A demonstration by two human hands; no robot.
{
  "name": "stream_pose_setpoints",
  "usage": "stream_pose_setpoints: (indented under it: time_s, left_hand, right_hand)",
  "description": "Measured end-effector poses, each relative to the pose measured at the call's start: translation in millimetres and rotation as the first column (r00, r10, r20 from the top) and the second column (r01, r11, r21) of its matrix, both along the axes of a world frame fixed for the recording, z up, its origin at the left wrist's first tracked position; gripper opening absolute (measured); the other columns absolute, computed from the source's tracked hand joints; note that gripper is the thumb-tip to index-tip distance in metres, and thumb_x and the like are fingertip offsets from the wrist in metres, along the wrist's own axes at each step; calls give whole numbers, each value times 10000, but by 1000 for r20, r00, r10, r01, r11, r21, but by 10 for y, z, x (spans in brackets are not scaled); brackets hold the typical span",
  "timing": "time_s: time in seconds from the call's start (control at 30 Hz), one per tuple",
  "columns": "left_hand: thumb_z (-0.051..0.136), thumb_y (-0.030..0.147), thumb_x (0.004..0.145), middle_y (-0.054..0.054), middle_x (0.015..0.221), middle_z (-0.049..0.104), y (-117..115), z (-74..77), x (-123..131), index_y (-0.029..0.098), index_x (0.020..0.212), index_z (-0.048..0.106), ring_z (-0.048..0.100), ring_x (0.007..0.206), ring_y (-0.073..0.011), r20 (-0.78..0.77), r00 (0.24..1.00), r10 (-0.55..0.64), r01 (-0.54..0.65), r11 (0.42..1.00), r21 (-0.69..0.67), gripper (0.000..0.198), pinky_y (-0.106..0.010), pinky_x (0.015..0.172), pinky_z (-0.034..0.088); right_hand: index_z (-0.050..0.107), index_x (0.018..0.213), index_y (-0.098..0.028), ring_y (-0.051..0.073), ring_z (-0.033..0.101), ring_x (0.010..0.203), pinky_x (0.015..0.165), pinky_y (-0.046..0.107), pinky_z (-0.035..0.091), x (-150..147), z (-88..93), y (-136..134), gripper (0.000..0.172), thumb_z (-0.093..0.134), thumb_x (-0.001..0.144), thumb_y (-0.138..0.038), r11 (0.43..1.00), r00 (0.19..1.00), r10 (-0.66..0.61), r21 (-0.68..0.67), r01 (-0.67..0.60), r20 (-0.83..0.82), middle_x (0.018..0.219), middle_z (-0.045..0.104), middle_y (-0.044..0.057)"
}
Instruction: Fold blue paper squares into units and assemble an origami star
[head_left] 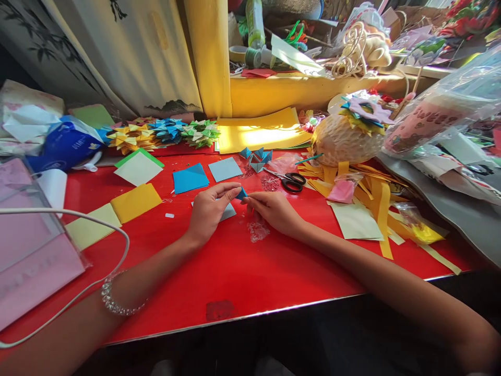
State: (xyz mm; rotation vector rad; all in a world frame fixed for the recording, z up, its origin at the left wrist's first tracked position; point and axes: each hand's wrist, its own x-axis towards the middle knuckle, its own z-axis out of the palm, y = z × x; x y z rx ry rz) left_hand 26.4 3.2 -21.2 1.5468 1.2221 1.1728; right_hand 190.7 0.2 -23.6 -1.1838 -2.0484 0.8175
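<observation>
My left hand [209, 210] and my right hand [272, 210] meet over the red table [242, 277], both pinched on a small folded blue paper piece [241, 194]. A pale blue square [228, 211] lies partly under my left hand. Two more blue squares [190, 178] [225, 169] lie just beyond, and several finished blue folded pieces [256, 158] sit behind them. A bracelet [113, 300] circles my left wrist.
Black-handled scissors [290, 181] lie right of the folded pieces. Yellow, green and white paper squares [135, 201] lie at left, a pink box [27, 245] and white cable [97, 224] at far left. Yellow strips [381, 203], a woven ball [344, 138] and plastic bags [442, 112] crowd the right. Folded stars [164, 133] line the back.
</observation>
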Motion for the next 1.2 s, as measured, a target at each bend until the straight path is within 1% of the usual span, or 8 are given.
stream_pose_setpoints:
  time_s: [0.13, 0.37, 0.53, 0.63, 0.73, 1.0, 1.13, 1.2]
  left_hand:
    - [561, 427, 770, -43, 854, 697, 23, -2, -19, 176, 868, 665, 626, 822, -185, -63, 996, -60, 61, 998, 5, 289, -266, 751, 446]
    - [558, 418, 772, -29, 742, 673, -10, 20, -8, 174, 766, 635, 614, 724, -163, -135, 990, -42, 49, 998, 47, 256, -255, 680, 436]
    - [491, 399, 820, -41, 789, 683, 11, 10, -8, 177, 861, 641, 619, 791, -174, -64, 992, -110, 111, 994, 10, 271, -272, 745, 437]
    - [513, 364, 809, -45, 874, 679, 27, 3, -18, 178, 954, 630, 605, 848, -175, -34, 994, -105, 106, 994, 17, 263, -266, 766, 435]
    - [553, 328, 780, -35, 920, 667, 33, 1, -28, 184, 928, 640, 591, 863, -173, -50, 996, -70, 73, 997, 41, 224, -253, 753, 435]
    - [542, 340, 777, -33, 810, 677, 23, 4, -31, 176, 823, 658, 599, 799, -173, -66, 998, -24, 27, 999, 35, 206, -258, 732, 425]
    - [513, 324, 786, -47, 830, 684, 31, 14, -29, 160, 876, 645, 604, 825, -183, 3, 998, -69, 69, 997, -26, 228, -267, 754, 430]
    - [474, 352, 808, -44, 814, 684, 33, 28, -27, 163, 889, 642, 598, 827, -183, -22, 998, -59, 59, 998, -21, 266, -264, 750, 422]
  right_hand:
    - [552, 701, -134, 76, 471, 465, 501, 193, 342, 16, -1, 11, 348, 338, 904, -317, 996, 998, 25, -84, -29, -57, 571, 555, 8]
    - [570, 701, -124, 73, 438, 495, 482, 194, 307, 5, 20, 22, 313, 423, 869, -344, 997, 999, 32, -67, -33, -10, 566, 522, -5]
    - [563, 755, -125, 67, 459, 468, 458, 193, 336, 44, -30, 56, 315, 400, 873, -367, 975, 982, 50, -206, -87, -182, 621, 565, 12]
    - [567, 799, -124, 59, 456, 433, 416, 185, 330, 70, -31, 92, 328, 418, 857, -410, 945, 948, 11, -306, -114, -318, 615, 563, 6]
    - [572, 781, -120, 48, 447, 410, 384, 177, 322, 90, -11, 124, 335, 452, 836, -429, 920, 925, 5, -362, -153, -380, 602, 549, -3]
    - [542, 749, -118, 53, 479, 408, 381, 176, 362, 97, 6, 137, 339, 459, 834, -435, 894, 916, 47, -393, -217, -399, 603, 575, 3]
    - [505, 768, -134, 58, 484, 391, 365, 171, 349, 90, -8, 132, 324, 426, 851, -437, 893, 914, 40, -396, -215, -405, 572, 568, -10]
    - [496, 776, -138, 58, 487, 392, 366, 171, 348, 90, -17, 133, 319, 411, 860, -434, 899, 916, 42, -386, -209, -399, 576, 567, -11]
